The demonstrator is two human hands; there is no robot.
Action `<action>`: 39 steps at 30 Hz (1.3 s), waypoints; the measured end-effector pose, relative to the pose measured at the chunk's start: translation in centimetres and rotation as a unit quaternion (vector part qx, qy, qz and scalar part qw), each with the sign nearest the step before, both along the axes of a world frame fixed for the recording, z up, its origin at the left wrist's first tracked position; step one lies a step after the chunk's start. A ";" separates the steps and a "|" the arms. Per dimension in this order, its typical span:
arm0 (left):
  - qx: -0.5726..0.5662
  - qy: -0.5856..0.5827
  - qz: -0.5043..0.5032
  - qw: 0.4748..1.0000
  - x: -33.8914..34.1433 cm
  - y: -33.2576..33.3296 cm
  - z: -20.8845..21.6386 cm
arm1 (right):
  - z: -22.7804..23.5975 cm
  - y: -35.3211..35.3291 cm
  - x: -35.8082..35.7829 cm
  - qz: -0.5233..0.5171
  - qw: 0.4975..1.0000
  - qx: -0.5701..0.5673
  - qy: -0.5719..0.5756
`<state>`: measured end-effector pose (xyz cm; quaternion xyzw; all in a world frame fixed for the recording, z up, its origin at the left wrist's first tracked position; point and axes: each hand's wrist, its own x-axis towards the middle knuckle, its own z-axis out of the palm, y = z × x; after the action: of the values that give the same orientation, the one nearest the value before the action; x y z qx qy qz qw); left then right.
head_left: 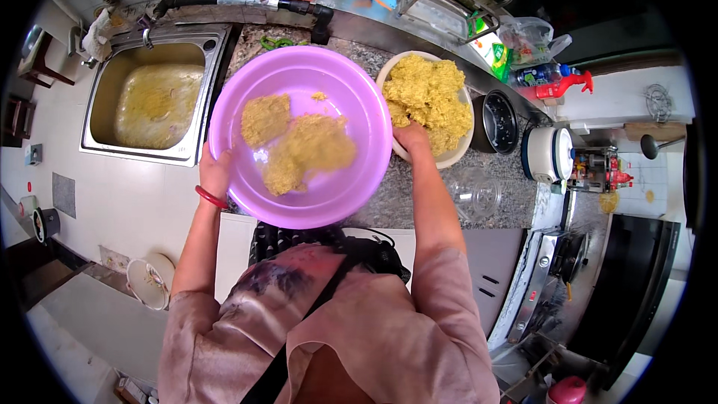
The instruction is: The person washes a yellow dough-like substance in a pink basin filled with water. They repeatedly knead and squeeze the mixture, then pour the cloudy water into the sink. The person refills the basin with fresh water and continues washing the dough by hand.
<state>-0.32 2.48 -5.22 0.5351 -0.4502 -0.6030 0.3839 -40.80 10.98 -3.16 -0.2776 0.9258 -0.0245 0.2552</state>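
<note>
Basin (357,179), purple plastic, sits right of the left hand (215,170), which clamps its rim; likely light, slippery, best held there. Right hand (415,138) meets soft-looking yellow mash (428,93); finger closure cannot be told.

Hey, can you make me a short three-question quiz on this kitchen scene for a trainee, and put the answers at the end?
1. Multiple choice: what does the left hand grip?
A) a black round pot
B) the rim of the round purple plastic basin
C) a white cylindrical cooker
2. True or false: the rectangular metal sink is to the right of the basin.
3. Short answer: which hand is at the round pale bowl heaped with lumpy yellow mash?

Key:
1. B.
2. False; the rectangular metal sink is to the left of the basin.
3. The right hand.
</note>
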 end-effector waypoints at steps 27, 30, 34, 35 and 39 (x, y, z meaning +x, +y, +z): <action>-0.022 0.000 -0.019 1.000 1.0 -0.5 -2.3 | 1.5 0.1 0.3 -0.040 0.999 -0.018 -0.021; -0.025 -0.004 -0.009 1.000 0.8 -0.4 -2.2 | 2.8 1.1 0.0 -0.073 0.978 -0.123 -0.154; -0.018 0.005 -0.013 1.000 0.6 -0.2 -1.4 | 1.4 3.5 -1.6 -0.139 0.873 -0.323 -0.338; -0.009 0.008 -0.008 1.000 0.5 0.0 -0.8 | 1.7 3.5 -1.5 -0.145 0.851 -0.343 -0.369; -0.016 0.002 -0.003 1.000 0.4 0.0 -0.4 | 3.5 4.5 -1.8 -0.164 0.822 -0.376 -0.396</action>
<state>0.05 2.47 -5.63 0.5262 -0.4605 -0.5984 0.3912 -42.64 15.50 0.33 -0.1626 0.6961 -0.5197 0.4679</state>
